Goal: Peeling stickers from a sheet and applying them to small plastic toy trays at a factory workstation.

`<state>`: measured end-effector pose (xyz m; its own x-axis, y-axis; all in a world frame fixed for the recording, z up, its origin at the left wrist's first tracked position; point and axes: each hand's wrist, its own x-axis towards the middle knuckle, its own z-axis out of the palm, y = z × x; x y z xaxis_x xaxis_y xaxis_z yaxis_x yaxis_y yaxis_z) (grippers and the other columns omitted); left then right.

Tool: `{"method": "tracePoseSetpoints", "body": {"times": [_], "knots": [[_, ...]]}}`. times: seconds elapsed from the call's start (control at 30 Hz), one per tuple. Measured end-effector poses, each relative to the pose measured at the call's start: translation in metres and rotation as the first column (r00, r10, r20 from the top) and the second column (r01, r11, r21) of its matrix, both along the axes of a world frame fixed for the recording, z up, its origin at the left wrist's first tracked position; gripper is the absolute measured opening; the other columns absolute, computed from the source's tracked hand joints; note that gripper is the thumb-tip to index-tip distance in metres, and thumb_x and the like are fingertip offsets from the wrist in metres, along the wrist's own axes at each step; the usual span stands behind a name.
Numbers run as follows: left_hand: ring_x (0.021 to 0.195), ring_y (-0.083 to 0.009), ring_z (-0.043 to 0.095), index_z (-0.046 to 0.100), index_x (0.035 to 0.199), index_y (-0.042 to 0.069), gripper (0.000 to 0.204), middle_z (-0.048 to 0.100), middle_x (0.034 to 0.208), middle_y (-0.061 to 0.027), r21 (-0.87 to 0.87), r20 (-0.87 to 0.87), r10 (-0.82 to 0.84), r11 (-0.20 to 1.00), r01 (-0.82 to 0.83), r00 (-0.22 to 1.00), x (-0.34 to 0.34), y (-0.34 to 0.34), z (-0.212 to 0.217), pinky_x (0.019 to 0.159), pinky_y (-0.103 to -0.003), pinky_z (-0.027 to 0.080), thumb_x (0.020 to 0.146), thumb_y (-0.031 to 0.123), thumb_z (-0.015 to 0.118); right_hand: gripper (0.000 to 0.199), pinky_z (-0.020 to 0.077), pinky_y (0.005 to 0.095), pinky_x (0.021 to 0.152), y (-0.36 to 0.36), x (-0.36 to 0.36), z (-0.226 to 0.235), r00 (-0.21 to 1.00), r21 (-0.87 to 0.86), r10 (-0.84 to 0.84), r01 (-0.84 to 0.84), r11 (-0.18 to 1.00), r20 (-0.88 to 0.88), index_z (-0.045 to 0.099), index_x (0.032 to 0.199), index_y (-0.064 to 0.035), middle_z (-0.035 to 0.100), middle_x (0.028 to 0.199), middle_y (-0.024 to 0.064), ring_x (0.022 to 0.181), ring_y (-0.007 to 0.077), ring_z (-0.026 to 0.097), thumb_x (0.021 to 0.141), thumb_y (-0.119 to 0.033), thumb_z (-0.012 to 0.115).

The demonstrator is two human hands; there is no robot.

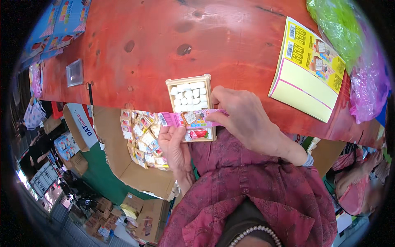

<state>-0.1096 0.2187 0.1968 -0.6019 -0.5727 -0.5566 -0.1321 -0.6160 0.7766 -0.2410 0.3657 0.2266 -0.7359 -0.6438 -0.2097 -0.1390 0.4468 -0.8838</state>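
A small cream plastic tray [168,88] rests at the table's near edge, filled with rows of white pillow-shaped pieces [189,94]. A packet with a strawberry picture [198,134] lies in its near end. Across the tray runs a pink printed label strip [177,120]. My left hand [175,145] is closed on the tray's near left side, its thumb by the label's left end. My right hand [240,113] pinches the label's right end between thumb and finger, beside the tray's right wall.
Label sheets [306,88] in yellow and cream lie to the right, near green [337,29] and purple plastic bags [369,88]. A clear plastic lid [74,73] and blue boxes [68,20] are at left. Below, an open carton [119,158] holds many small packs [144,138]. Another person [358,181] sits at right.
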Motion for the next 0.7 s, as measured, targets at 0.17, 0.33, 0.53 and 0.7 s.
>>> {"method": "tracePoseSetpoints", "body": {"times": [0.17, 0.33, 0.53, 0.7], "knots": [[0.081, -0.0136, 0.060, 0.048, 0.108, -0.003, 0.037, 0.061, 0.093, -0.0096, -0.019, -0.052, 0.070, 0.997, -0.071, 0.996, 0.012, -0.002, -0.004, 0.079, -0.028, 0.049, 0.073, -0.010, 0.060, 0.030, 0.0438, 0.0360, 0.059, -0.006, 0.009, 0.009, 0.997, 0.109, -0.076, 0.079, 0.991, -0.034, 0.052, 0.081, -0.0023, 0.058, 0.078, 0.0127, 0.072, 0.0297, 0.058, 0.069, -0.022, 0.071], [0.085, -0.0158, 0.059, 0.047, 0.108, -0.002, 0.043, 0.060, 0.096, -0.0107, -0.089, -0.170, 0.192, 0.974, -0.209, 0.966, -0.001, 0.010, 0.016, 0.081, -0.030, 0.049, 0.069, -0.012, 0.062, 0.041, 0.0380, 0.0348, 0.065, 0.001, 0.018, 0.012, 0.788, -0.080, -0.260, 0.260, 0.962, -0.558, 0.053, 0.077, -0.0089, 0.048, 0.084, 0.0052, 0.079, 0.0245, 0.044, 0.054, -0.032, 0.078], [0.092, -0.0209, 0.059, 0.047, 0.109, -0.002, 0.051, 0.059, 0.101, -0.0128, -0.182, -0.360, 0.131, 0.961, -0.207, 0.924, 0.001, -0.002, 0.018, 0.086, -0.035, 0.048, 0.060, -0.014, 0.058, 0.034, 0.0366, 0.0327, 0.058, 0.004, 0.028, 0.017, 0.800, -0.147, -0.282, 0.241, 0.959, -0.529, 0.056, 0.068, -0.0092, 0.048, 0.074, 0.0026, 0.069, 0.0216, 0.045, 0.052, -0.029, 0.078], [0.082, -0.0248, 0.062, 0.049, 0.107, -0.002, 0.057, 0.060, 0.095, -0.0133, -0.291, -0.415, 0.084, 0.931, -0.219, 0.906, 0.004, -0.013, 0.020, 0.076, -0.039, 0.053, 0.052, -0.011, 0.058, 0.032, 0.0407, 0.0307, 0.056, 0.004, 0.029, 0.013, 0.955, -0.402, -0.224, 0.130, 0.906, -0.196, 0.063, 0.080, -0.0067, 0.055, 0.072, 0.0020, 0.066, 0.0196, 0.051, 0.056, -0.022, 0.079]]}}
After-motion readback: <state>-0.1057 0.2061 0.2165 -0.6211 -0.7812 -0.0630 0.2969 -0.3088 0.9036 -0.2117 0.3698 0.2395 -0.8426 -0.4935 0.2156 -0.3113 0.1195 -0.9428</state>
